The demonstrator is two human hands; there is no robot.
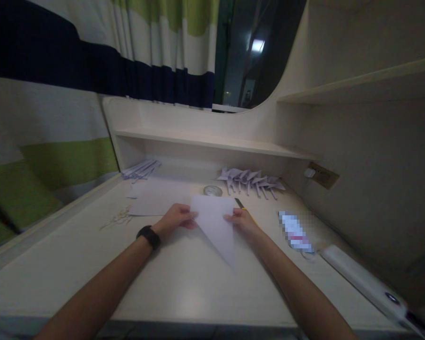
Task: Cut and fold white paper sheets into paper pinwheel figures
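Observation:
Between my two hands a sheet of white paper (216,222) is held up over the desk, folded so that its lower part tapers to a point. My left hand (179,216), with a black watch on the wrist, pinches its left edge. On the opposite edge, my right hand (243,221) grips it between thumb and fingers. A utility knife (239,203) with a yellow handle lies just behind my right hand, which partly hides it. Past the paper's top edge rests a round roll of clear tape (213,191). A stack of white paper (159,196) lies beyond my left hand.
Several paper pinwheels (250,179) are lined up at the back right. Rolled paper sticks (141,169) lie at the back left, near thin twisted strands (116,217). To the right are a lit phone (295,231) and a long white device (361,278). A shelf (205,142) overhangs the back.

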